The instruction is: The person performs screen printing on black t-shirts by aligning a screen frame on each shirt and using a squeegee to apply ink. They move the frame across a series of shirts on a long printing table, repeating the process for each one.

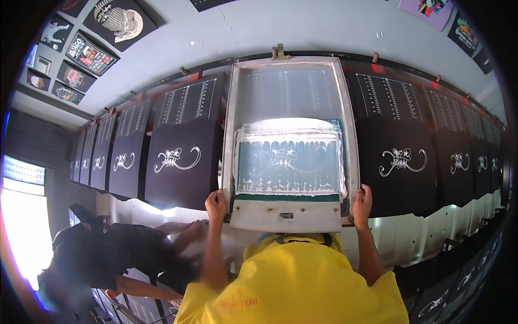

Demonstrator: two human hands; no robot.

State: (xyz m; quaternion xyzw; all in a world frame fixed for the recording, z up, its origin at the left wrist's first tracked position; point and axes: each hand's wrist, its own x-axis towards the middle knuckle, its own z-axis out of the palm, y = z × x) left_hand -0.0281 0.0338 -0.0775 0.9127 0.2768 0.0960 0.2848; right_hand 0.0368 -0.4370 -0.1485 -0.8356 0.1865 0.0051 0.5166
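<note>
The frame is right in front of you, white ink smeared across its mesh. Your left hand pinches its near left edge, your right hand the near right, fingers curled. Black cloths with white prints flank it; a co-worker is at your left.

I'm in what looks like a screen-printing workshop. In front of the worker in yellow sits a framed mesh screen, streaked with white ink. On either side runs a long line of black fabric panels bearing a matching curly white design, with a second row of dark printed panels behind. Printed pieces hang on the grey wall, and a co-worker in dark clothes is nearby.
</note>
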